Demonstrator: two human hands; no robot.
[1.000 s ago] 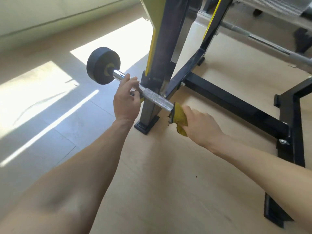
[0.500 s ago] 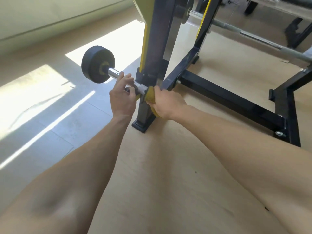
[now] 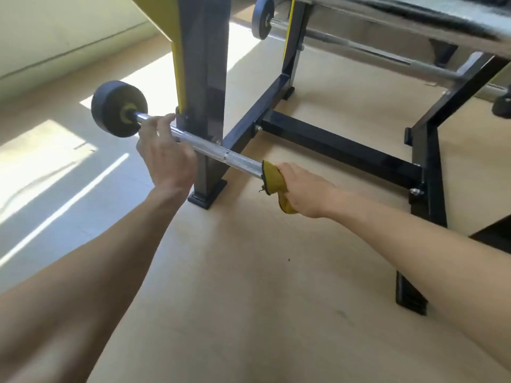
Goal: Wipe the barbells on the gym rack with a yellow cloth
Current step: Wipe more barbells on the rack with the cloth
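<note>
A chrome barbell with a knurled shaft runs low across the view, a black weight plate on its left end. My left hand grips the shaft just right of the plate, in front of the rack's upright. My right hand holds a yellow cloth wrapped around the shaft farther right, so the bar past that point is hidden. A second barbell lies higher at the back of the rack, with a small dark plate on its left end.
The rack has a dark upright with yellow trim, a black crossbeam near the floor and a black right leg. The floor is pale wood with sunlit patches at the left. A blurred bar or pad crosses the top right.
My right hand has slid the yellow cloth rightward along the bar, away from the upright, baring the knurled shaft again. The left hand keeps its grip near the plate.
</note>
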